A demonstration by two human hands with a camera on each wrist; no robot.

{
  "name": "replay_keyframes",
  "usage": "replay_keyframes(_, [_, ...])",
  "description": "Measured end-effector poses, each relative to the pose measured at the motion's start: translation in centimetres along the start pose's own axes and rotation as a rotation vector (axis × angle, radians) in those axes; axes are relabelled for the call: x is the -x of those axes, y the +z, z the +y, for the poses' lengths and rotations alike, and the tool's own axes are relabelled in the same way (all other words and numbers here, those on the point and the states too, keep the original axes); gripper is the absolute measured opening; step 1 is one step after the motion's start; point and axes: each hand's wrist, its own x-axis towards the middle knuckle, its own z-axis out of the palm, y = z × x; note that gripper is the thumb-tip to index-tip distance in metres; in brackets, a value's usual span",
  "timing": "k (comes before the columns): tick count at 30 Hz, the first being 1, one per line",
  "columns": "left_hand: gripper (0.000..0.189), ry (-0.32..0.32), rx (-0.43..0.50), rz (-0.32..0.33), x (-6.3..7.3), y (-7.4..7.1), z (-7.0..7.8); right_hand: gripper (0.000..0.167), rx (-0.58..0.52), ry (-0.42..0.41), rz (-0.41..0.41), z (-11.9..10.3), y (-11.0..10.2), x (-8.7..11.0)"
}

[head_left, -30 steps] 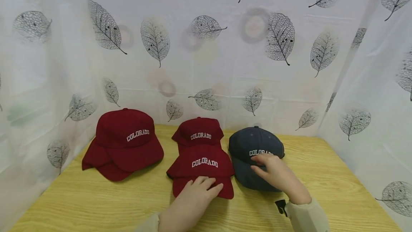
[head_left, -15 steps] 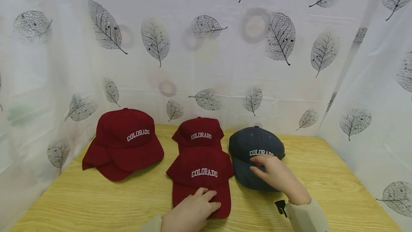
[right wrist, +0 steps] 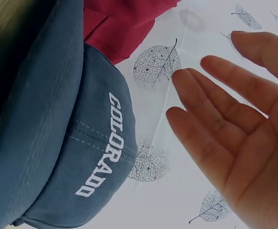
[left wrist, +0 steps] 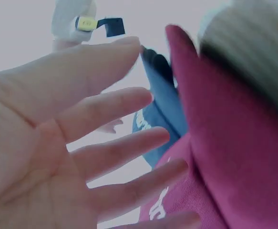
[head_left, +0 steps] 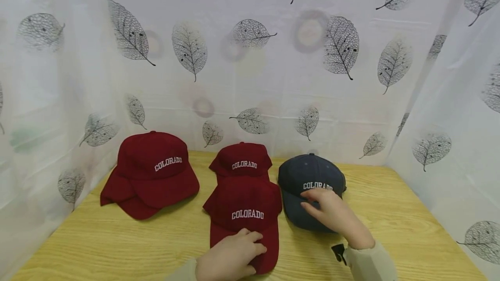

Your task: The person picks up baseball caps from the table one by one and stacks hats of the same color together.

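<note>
As the left hand (head_left: 233,255) spreads over the front red cap (head_left: 244,203), the right hand (head_left: 336,214) hovers at the navy cap (head_left: 304,172)

While a white curtain (head_left: 246,83) of thin, faintly creased sheeting, printed with net-veined leaves, rises behind and at both sides, the yellow desk (head_left: 406,211) shows wavy wood grain. Toward its left edge lie two overlapping red caps (head_left: 156,177), matte cloth with a rounded crown and curved brims. At mid-desk the front red cap points its brim at the near edge and overlaps the back red cap (head_left: 242,157), which lies by the back edge. Just right of them, the navy cap is a soft dome with a top button. White lettering (head_left: 248,214) reads COLORADO.

Both hands have their fingers extended: the left's lie apart across the brim, contact unclear; the right's, gently bent, hold nothing. A small black clip (head_left: 339,253) hangs beside the right sleeve (head_left: 373,261).

Since half a second ago, the front red cap has slid slightly toward the near edge; a second ago it lay farther back. The navy cap is virtually unmoved.

The head view gives the backs of the hands, the wrist views their palms. Only the right wrist view shows a gap between right fingers and navy cloth, plus dashed stitching; only the left wrist view shows a yellow label (left wrist: 86,23) beside the clip.
</note>
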Motion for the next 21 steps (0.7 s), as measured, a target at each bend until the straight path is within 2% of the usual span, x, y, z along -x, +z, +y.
replay_keyframes(4, [0.03,-0.007,0.064,0.11,-0.1,-1.1,-1.1,0.015,-0.061,-0.049,0.023,0.1,0.4,-0.1])
replay_keyframes(8, [0.024,-0.015,0.207,0.236,-0.3,-2.2,-2.8,0.012,-0.166,-0.114,0.024,0.1,0.7,-0.3])
replay_keyframes(11, [0.02,-0.011,0.298,0.338,-0.4,-2.6,-4.2,0.012,-0.218,-0.121,0.002,0.1,0.9,-0.5])
replay_keyframes(15, [0.018,-0.027,0.311,0.475,-0.7,-2.7,-6.1,0.013,-0.233,-0.104,-0.017,0.0,1.0,-0.6])
replay_keyframes(18, [0.018,-0.097,0.331,0.567,-1.0,-2.6,-7.6,0.013,-0.233,-0.108,-0.017,-0.1,1.1,-0.7])
replay_keyframes(21, [0.022,-0.233,0.405,0.611,-1.2,-2.4,-9.3,0.013,-0.241,-0.112,-0.014,-0.2,1.3,-0.8])
